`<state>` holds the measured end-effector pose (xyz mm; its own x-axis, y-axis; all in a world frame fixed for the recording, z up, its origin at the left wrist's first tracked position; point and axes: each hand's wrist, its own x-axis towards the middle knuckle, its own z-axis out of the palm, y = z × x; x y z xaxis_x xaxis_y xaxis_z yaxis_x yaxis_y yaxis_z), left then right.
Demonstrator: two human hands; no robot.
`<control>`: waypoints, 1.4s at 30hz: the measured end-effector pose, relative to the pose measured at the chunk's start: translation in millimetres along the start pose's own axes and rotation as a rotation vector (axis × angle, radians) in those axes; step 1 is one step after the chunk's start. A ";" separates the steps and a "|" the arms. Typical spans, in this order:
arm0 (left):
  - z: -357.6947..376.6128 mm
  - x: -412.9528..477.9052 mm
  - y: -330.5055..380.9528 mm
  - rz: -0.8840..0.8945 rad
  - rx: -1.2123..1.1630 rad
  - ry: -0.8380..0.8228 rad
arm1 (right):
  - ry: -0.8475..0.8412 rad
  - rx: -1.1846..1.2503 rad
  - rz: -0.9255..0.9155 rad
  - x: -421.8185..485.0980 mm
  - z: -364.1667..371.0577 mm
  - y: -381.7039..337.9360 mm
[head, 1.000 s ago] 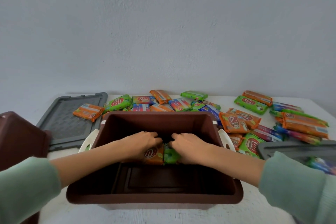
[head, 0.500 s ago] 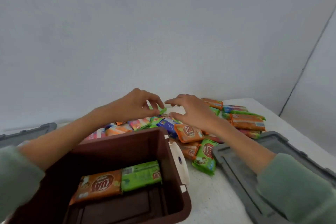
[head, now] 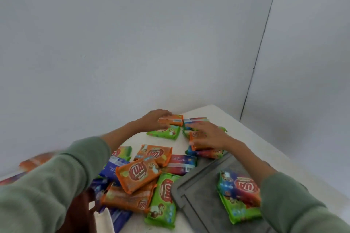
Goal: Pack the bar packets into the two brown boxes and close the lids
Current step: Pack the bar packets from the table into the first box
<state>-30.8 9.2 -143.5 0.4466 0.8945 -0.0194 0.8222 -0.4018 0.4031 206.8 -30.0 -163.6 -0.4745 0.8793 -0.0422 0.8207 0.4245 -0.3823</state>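
Observation:
Bar packets in orange, green and blue lie scattered over the white table point(head: 246, 138). My left hand point(head: 154, 118) reaches to the far end and grips an orange packet point(head: 171, 120) by its left end. My right hand point(head: 208, 135) presses down on another orange packet point(head: 196, 137) that lies on top of a small stack. Only a corner of the brown box point(head: 79, 212) with its white handle point(head: 103, 221) shows at the bottom left, under my left sleeve.
A grey lid point(head: 198, 204) lies at the bottom right with a blue and a green packet point(head: 239, 195) on it. A heap of orange and green packets point(head: 138, 174) sits between the box and the lid. Walls meet in a corner behind the table.
The view swung right, away from the box. Both hands moved farther out over the pile; the left closed on an orange packet and the right came down on another.

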 end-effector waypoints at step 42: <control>-117.3 -147.6 -51.7 -0.084 0.299 0.214 | 0.190 -0.021 -0.450 23.7 -28.6 -182.0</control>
<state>-180.7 -79.1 -54.2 0.3158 0.9347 0.1630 0.9335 -0.3369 0.1230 55.3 -80.2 -68.6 -0.7189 0.6304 0.2928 0.5548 0.7742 -0.3048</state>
